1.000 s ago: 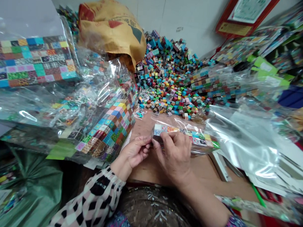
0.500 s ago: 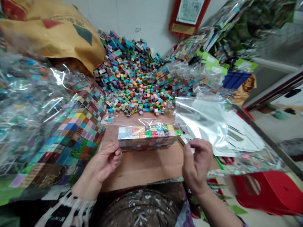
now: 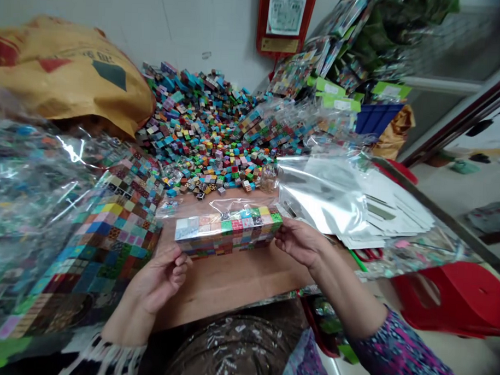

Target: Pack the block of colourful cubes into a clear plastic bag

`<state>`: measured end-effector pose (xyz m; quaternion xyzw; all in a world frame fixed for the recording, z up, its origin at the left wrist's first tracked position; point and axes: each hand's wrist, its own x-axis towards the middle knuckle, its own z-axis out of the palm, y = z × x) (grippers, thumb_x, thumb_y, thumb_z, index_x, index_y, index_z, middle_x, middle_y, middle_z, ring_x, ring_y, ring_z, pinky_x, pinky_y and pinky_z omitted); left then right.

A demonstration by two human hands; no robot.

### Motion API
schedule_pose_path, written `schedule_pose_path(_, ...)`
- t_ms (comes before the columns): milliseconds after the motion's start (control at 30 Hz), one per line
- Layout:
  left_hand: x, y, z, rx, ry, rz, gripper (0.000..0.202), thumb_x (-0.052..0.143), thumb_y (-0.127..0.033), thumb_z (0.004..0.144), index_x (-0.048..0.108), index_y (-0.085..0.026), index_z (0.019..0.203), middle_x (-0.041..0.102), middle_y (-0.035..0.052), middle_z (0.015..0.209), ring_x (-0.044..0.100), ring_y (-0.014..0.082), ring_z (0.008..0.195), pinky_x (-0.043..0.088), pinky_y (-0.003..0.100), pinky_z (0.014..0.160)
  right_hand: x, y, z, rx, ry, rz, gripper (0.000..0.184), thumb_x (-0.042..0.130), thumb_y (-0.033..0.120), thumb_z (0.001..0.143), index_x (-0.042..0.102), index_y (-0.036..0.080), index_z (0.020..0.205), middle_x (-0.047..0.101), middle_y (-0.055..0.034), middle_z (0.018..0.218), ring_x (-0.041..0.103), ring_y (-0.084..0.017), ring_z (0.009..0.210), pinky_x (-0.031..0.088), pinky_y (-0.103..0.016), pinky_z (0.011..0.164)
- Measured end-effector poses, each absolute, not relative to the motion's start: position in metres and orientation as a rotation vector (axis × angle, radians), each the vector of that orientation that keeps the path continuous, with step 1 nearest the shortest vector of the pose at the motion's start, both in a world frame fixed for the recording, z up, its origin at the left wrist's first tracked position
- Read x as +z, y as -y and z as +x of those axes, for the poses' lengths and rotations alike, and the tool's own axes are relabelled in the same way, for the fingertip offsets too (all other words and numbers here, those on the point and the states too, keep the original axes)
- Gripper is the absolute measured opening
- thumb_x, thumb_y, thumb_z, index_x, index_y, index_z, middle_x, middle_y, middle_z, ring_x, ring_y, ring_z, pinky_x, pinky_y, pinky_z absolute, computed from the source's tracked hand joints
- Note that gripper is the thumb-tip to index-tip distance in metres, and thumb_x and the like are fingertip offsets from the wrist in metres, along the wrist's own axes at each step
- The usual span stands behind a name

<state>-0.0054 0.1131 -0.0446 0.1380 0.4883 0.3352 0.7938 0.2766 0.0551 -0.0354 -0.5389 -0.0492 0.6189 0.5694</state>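
Note:
A long bar of small multicoloured printed cubes (image 3: 232, 229) lies across the cardboard work surface (image 3: 230, 285), with shiny clear plastic film (image 3: 216, 207) over and behind it. At the bar's lower left corner my left hand (image 3: 159, 280) is closed, thumb and forefinger pinched at the edge of the film, the other fingers curled in. My right hand (image 3: 300, 241) is closed at the bar's right end, its thumb and fingertips pressed against the wrapped end. What exactly those right fingertips grip is partly hidden.
Loose cubes (image 3: 211, 137) are heaped against the wall. Larger wrapped cube blocks (image 3: 113, 232) stand at left beneath a yellow sack (image 3: 73, 77). Clear plastic sheets (image 3: 319, 195) and white papers (image 3: 392, 209) lie at right, near red-handled scissors (image 3: 368, 255). A red stool (image 3: 455, 298) stands beyond the edge.
My right hand has moved left from beside the bar, where it was raised, and now closes on the bar's right end. My left hand stays at the left corner. The camera view has shifted.

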Motion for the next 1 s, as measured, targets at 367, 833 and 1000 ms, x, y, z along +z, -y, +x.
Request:
schedule_pose_path(367,-0.054,-0.117,-0.010,0.709,-0.973,0.290,0.026,0.056,-0.001,0.083,0.041,-0.018,0.070,0.040,-0.0049,0.060,0.040,0.0051,0.042,0.032,0.012,0.037,-0.044,-0.062,0.275,1.384,0.230,-1.336,0.013,0.065,0.012,0.061,0.062,0.019,0.071,0.061,0.0060,0.055,0.048,-0.005,0.047,0.032,-0.014,0.044)
schedule_pose_path(833,-0.076,-0.123,-0.019,0.663,-0.858,0.306,0.033,0.065,-0.005,0.080,0.035,-0.020,0.074,0.040,-0.0076,0.060,0.040,0.0032,0.041,0.026,0.011,0.037,-0.067,-0.065,0.272,1.361,0.270,-1.366,0.013,0.063,0.013,0.051,0.057,0.021,0.058,0.054,0.0049,0.047,0.040,-0.007,0.042,0.027,-0.019,0.040)
schedule_pose_path(1000,-0.079,-0.124,-0.018,0.685,-0.910,0.413,0.030,0.065,-0.005,0.077,0.039,-0.019,0.073,0.045,-0.0063,0.057,0.041,0.0039,0.040,0.027,0.010,0.036,-0.079,-0.065,0.273,1.340,0.274,-1.395,0.009,0.061,0.015,0.052,0.055,0.021,0.057,0.048,0.0044,0.045,0.035,-0.007,0.041,0.026,-0.020,0.039)
